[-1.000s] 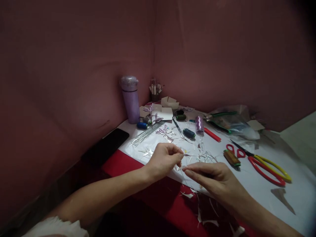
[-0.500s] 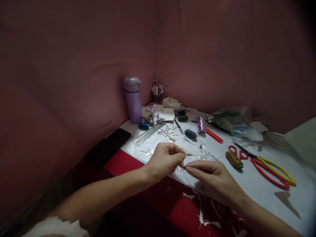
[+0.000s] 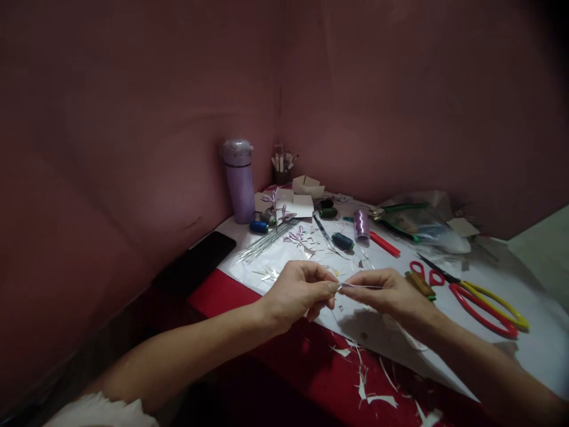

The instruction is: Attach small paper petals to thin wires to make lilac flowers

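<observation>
My left hand [image 3: 300, 292] is closed in a pinch, thumb against forefinger, over the near part of the white paper. A thin pale strand [image 3: 367, 287] runs from the fingertips along my right hand [image 3: 389, 290]; whether it is wire or thread I cannot tell. The fingers of my right hand pinch it too, almost touching the left ones. Just beyond the right wrist lies a brown thread spool [image 3: 420, 286], partly hidden by that hand. Paper scraps [image 3: 269, 274] lie past the left hand, near a small purple-and-white wrapped sprig [image 3: 294, 235].
A purple bottle [image 3: 241, 187] stands at the back left, beside a black phone [image 3: 216, 246]. Thin wires [image 3: 267, 240] lie bundled behind my hands. Red-handled scissors [image 3: 427, 274], larger red-and-yellow-handled cutters [image 3: 493, 308] and a purple thread spool [image 3: 361, 226] are to the right. Scraps litter the red cloth [image 3: 311, 356].
My right hand has risen slightly and turned, its fingertips now level with the left ones. The strand now lies along the right forefinger. The left hand has shifted only a little.
</observation>
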A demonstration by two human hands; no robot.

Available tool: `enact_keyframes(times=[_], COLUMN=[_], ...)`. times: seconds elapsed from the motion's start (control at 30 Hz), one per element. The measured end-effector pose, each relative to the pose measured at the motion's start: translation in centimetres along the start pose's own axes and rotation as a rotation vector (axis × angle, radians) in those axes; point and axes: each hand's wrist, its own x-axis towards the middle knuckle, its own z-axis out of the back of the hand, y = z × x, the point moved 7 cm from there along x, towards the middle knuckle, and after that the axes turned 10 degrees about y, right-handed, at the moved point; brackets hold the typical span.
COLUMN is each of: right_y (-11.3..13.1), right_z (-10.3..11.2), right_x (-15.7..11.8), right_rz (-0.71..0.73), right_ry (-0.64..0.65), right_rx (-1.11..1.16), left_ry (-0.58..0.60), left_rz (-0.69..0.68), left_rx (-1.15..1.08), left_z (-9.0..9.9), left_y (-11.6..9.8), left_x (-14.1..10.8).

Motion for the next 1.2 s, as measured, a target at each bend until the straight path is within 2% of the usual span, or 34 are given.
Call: enact_keyframes(times=[0.07, 0.17, 0.27, 0.33, 0.4, 0.5, 0.57, 0.67, 0.73, 0.8, 0.87, 0.93, 1.0, 1.07, 1.13, 1.2], right_y=[-0.7, 0.9, 3.9, 5.1, 5.1, 3.1, 1.2, -0.6, -0.5, 0.9, 2.7, 4.1, 4.3, 3.3, 1.6, -0.1], right_z=[-1.9, -3.4, -2.5, -0.9, 1.0, 2.0, 1.1, -1.5, -3.0, -3.4, -2.7, -1.3, 0.3, 1.3, 1.1, -0.2], right_x=[-0.7, -2.2, -3.0, -2.8, -2.0, -0.6, -0.2, -0.6, -1.4, -2.2, -2.8, -2.8, -2.0, -0.9, -0.1, 0.2], right_rz=[-0.003, 0.110, 0.248, 0.252, 0.202, 0.097, 0.037, 0.008, 0.035, 0.099, 0.165, 0.187, 0.159, 0.096, 0.033, -0.002], right_ry=[0.024, 0.010, -0.053, -0.095, -0.115, -0.079, -0.044, -0.006, 0.006, -0.007, -0.047, -0.075, -0.075, -0.049, -0.016, 0.007], right_rx=[0.050, -0.090, -0.376, -0.465, -0.409, -0.185, -0.046, 0.101, 0.079, -0.072, -0.252, -0.342, -0.308, -0.179, -0.025, 0.118], left_ry=[-0.061, -0.128, -0.062, 0.023, 0.084, 0.067, 0.032, -0.017, -0.066, -0.100, -0.086, -0.017, 0.066, 0.115, 0.108, 0.063], left_rz=[-0.014, -0.027, -0.060, -0.042, 0.013, 0.031, 0.010, -0.007, -0.008, -0.018, -0.044, -0.059, -0.022, 0.030, 0.038, 0.011], left_rx=[0.006, 0.101, 0.228, 0.242, 0.173, 0.053, 0.014, 0.000, 0.032, 0.111, 0.219, 0.280, 0.252, 0.162, 0.079, 0.036], left_z=[0.6, 1.3, 0.9, 0.2, -0.3, -0.4, -0.2, 0.3, 0.8, 1.3, 1.3, 0.8, 0.2, -0.3, -0.4, -0.2], left_y=[0.1, 0.4, 0.4, 0.5, 0.6, 0.2, -0.1, -0.1, 0.2, 0.4, 0.4, 0.4, 0.4, 0.4, 0.1, -0.2], left_x=[0.2, 0.6, 0.9, 0.8, 0.4, -0.1, -0.2, 0.0, 0.3, 0.6, 0.8, 0.9, 0.7, 0.4, 0.1, 0.1])
